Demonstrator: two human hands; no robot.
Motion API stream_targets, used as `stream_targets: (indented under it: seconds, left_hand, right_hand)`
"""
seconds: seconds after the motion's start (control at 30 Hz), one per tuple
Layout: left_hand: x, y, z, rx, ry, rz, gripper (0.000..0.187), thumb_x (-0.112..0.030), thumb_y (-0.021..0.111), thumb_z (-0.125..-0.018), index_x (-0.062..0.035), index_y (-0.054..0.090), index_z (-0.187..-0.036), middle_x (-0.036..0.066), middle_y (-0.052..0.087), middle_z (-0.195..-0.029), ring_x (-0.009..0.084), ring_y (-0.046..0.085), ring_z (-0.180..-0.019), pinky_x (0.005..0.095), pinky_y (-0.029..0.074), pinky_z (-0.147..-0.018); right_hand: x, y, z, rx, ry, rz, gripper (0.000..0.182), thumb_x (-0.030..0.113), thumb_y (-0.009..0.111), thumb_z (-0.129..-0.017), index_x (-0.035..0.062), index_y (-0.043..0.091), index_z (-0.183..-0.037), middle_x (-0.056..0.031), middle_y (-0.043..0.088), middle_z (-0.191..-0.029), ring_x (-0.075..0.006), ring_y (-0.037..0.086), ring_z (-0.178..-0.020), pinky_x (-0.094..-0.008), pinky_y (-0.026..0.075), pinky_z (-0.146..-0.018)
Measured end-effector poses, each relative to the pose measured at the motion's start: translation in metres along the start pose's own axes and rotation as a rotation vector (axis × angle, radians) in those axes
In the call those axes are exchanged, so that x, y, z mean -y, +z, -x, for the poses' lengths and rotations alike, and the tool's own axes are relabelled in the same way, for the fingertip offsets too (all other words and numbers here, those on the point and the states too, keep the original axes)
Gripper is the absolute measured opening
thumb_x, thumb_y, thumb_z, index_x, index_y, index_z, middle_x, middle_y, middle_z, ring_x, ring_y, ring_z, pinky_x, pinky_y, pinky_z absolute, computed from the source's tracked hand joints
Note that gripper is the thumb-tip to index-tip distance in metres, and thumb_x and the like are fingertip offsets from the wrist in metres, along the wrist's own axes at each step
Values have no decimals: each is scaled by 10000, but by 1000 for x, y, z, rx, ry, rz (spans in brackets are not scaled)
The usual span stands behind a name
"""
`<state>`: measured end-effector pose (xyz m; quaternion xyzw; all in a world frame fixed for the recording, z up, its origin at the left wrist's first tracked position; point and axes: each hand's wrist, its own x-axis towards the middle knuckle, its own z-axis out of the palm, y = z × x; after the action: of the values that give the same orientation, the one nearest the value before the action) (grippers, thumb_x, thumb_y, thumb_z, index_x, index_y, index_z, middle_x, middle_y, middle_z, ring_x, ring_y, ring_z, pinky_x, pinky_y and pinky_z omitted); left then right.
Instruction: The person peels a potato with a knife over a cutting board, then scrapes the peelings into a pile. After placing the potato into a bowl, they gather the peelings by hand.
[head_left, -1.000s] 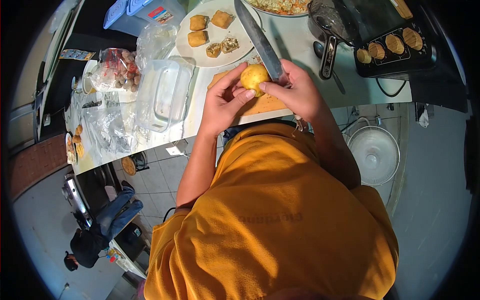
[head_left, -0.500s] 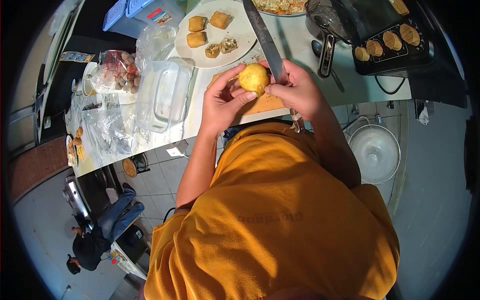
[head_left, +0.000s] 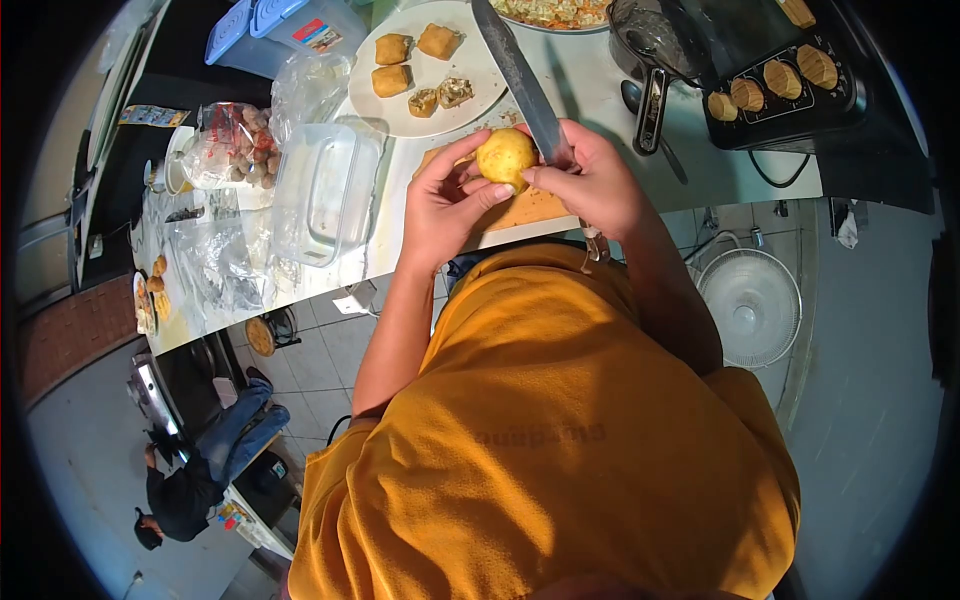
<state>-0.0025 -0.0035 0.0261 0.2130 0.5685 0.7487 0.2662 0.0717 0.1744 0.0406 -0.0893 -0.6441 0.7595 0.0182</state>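
A round yellow potato (head_left: 506,157) is held in my left hand (head_left: 450,195), its fingers and thumb closed around the side. My right hand (head_left: 596,185) grips a large knife (head_left: 525,85) whose broad blade points up and away from me, tilted left. The right thumb touches the potato's lower right side, and the blade lies just beside it. Below both hands is a wooden cutting board (head_left: 520,212), partly hidden by them. Beyond them a white plate (head_left: 380,112) carries several browned tofu pieces (head_left: 438,41), one of them split with filling showing.
Left of the board stands a clear plastic container (head_left: 325,195), near a bag of brown round items (head_left: 235,145). To the right are a saucepan (head_left: 655,60) and a black toaster oven (head_left: 800,110). A fan (head_left: 748,308) stands on the floor; another person (head_left: 190,490) is lower left.
The knife blade has tilted slightly further left, and my right thumb has shifted a little on the potato. My left hand stays almost still.
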Motion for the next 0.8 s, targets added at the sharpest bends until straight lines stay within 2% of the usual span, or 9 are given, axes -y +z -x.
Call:
stream_targets:
  seconds: [0.27,0.33,0.57,0.63,0.67,0.73,0.8]
  left_hand:
    - [0,0,-2,1,-28,-2,564,140,661,-792,22,484,-1314,147,568,-1234,224,580,-1123,346,534,-929]
    - [-1,1,-3,4,-29,-1,562,137,661,-794,21,485,-1315,145,582,-1216,220,586,-1111,341,534,-923]
    - [0,4,-4,-32,-61,3,555,110,675,-800,8,498,-1316,123,638,-1111,165,623,-1008,290,534,-868]
    - [0,4,-5,-44,-82,15,549,101,680,-803,6,504,-1314,118,645,-1094,152,626,-985,277,531,-850]
    - [0,3,-5,-44,-89,3,542,92,682,-807,4,509,-1312,111,650,-1079,140,625,-965,268,526,-837]
    - [0,3,-5,-45,-97,-9,534,82,684,-811,3,513,-1310,104,655,-1065,129,625,-945,259,521,-824]
    - [0,2,-5,-38,-121,8,525,71,687,-815,1,518,-1308,90,661,-1041,118,621,-922,251,516,-813]
  right_hand:
    - [7,-2,2,23,64,34,256,52,633,-865,14,565,-1109,32,556,-763,-14,437,-613,-204,345,-517]
    - [4,-1,1,9,-61,139,202,65,633,-870,13,567,-1053,41,540,-744,-18,452,-636,-210,370,-550]
    - [10,-3,1,-5,-43,154,145,93,651,-871,12,575,-963,48,522,-725,-25,458,-648,-212,381,-573]
    - [8,-6,1,15,2,160,171,112,638,-869,6,596,-997,-1,592,-795,-73,520,-709,-255,447,-659]
    - [9,-6,1,14,3,160,171,112,638,-869,6,596,-997,-1,592,-795,-73,520,-709,-255,447,-659]
    - [12,-4,2,11,-61,233,131,110,654,-872,18,566,-901,54,485,-696,-22,421,-623,-208,350,-544]
    - [9,-5,1,-5,-54,236,129,111,654,-873,21,565,-894,56,478,-693,-21,413,-620,-209,343,-540]
